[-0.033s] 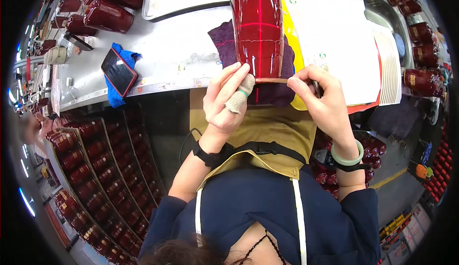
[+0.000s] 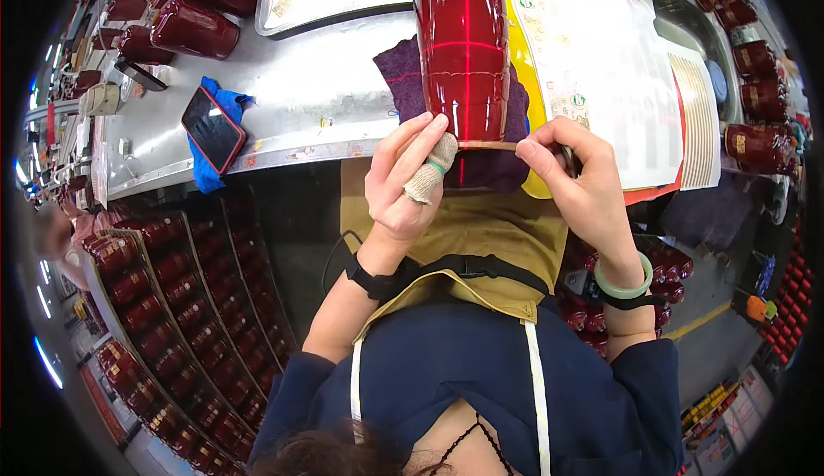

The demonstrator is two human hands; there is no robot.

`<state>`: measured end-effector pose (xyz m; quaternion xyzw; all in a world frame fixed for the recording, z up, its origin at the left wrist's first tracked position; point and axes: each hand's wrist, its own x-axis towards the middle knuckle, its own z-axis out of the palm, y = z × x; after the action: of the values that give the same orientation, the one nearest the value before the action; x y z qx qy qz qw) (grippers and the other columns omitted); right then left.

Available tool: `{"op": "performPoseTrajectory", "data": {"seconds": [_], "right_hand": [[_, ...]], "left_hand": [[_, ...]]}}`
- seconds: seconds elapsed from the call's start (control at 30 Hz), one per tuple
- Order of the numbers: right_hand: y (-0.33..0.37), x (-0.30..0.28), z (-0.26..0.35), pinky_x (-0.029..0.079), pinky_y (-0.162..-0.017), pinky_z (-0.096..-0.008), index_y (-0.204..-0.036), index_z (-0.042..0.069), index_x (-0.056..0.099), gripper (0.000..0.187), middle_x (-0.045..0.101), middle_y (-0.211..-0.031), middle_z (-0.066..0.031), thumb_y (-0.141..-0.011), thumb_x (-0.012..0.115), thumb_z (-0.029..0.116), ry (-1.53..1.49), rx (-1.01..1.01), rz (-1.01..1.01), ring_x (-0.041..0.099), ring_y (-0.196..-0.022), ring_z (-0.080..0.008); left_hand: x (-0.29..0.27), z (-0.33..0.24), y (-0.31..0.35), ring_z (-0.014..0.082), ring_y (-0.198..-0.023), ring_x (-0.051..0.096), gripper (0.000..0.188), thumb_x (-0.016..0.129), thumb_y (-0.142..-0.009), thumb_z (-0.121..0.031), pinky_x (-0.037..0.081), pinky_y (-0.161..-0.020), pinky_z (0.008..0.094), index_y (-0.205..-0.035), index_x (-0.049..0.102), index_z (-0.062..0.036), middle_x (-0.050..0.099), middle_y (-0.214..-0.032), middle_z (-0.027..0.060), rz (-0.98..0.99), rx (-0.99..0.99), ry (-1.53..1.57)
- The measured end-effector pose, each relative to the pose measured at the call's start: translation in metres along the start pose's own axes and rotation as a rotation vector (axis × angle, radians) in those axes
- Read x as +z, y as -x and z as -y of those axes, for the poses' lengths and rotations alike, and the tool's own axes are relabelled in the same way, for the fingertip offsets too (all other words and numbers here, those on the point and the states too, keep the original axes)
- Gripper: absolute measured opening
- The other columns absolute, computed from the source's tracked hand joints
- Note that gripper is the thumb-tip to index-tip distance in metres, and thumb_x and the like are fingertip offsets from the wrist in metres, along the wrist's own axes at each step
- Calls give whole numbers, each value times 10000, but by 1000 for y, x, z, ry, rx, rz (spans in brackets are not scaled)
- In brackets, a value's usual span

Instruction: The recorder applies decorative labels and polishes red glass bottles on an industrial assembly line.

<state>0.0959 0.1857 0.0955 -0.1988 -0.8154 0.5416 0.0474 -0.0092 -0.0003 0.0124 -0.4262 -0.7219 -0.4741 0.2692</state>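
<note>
A glossy dark red bottle point(image 2: 466, 55) lies on a dark purple cloth point(image 2: 399, 72), its near end toward me. Bright red light lines cross along and over it. My left hand point(image 2: 403, 171) rests its fingertips on the bottle's near left edge, and a knitted finger cover point(image 2: 427, 177) with a green band sits on one digit. Between thumb and finger, my right hand point(image 2: 575, 175) pinches the end of a thin brownish strip point(image 2: 489, 145) that runs along the bottle's near end. Something small and dark point(image 2: 568, 160) shows inside the right hand; its kind is unclear.
A phone point(image 2: 215, 130) lies on a blue cloth to the left. Several red bottles point(image 2: 196, 27) stand behind it, near a white tray point(image 2: 335, 0). Printed sheets point(image 2: 601, 72) cover the right side. Racks of red bottles point(image 2: 184, 304) fill the lower left; a person point(image 2: 73, 236) is beyond.
</note>
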Motion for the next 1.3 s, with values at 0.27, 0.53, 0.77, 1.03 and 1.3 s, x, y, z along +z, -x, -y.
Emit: {"op": "performPoseTrajectory", "data": {"seconds": [0.27, 0.53, 0.77, 1.03, 1.3], "right_hand": [[-3, 1, -1, 422, -629, -294, -894, -23, 695, 183, 617, -738, -48, -938, 733, 150, 38, -12, -9, 515, -666, -117], [-2, 6, -9, 422, -628, -288, -923, -26, 720, 179, 623, -748, -51, -923, 753, 151, -90, -47, -39, 522, -661, -122], [0, 10, -1, 371, -618, -255, -874, -11, 690, 147, 561, -733, -1, -919, 762, 109, -32, -73, -33, 461, -661, -75], [-2, 8, -3, 398, -611, -272, -867, -15, 700, 146, 570, -710, -26, -901, 773, 107, -19, -103, -50, 488, -639, -100], [-3, 7, -5, 408, -615, -273, -875, -10, 704, 142, 568, -705, -20, -904, 770, 112, -26, -91, -51, 492, -638, -102]], "left_hand": [[1, -2, 5, 318, -1027, 716, 297, 840, -717, 90, 622, -857, 370, -1003, 767, 55, 757, -1123, 169, -40, -126, 6], [-4, -4, -2, 288, -1199, 644, 495, 886, -702, 6, 535, -988, 378, -1178, 753, 5, 683, -1334, 158, 39, -342, 179], [-2, -8, -2, 271, -1478, 412, 502, 644, -978, -34, 314, -1213, 395, -1469, 544, -6, 428, -1608, 177, 124, -673, 576], [-1, -11, -5, 267, -1500, 376, 541, 612, -1001, -36, 283, -1230, 391, -1522, 471, -2, 385, -1633, 183, 131, -771, 662], [0, -12, -6, 261, -1483, 398, 533, 612, -1006, -49, 298, -1222, 388, -1518, 471, -1, 400, -1623, 179, 132, -761, 622]]}}
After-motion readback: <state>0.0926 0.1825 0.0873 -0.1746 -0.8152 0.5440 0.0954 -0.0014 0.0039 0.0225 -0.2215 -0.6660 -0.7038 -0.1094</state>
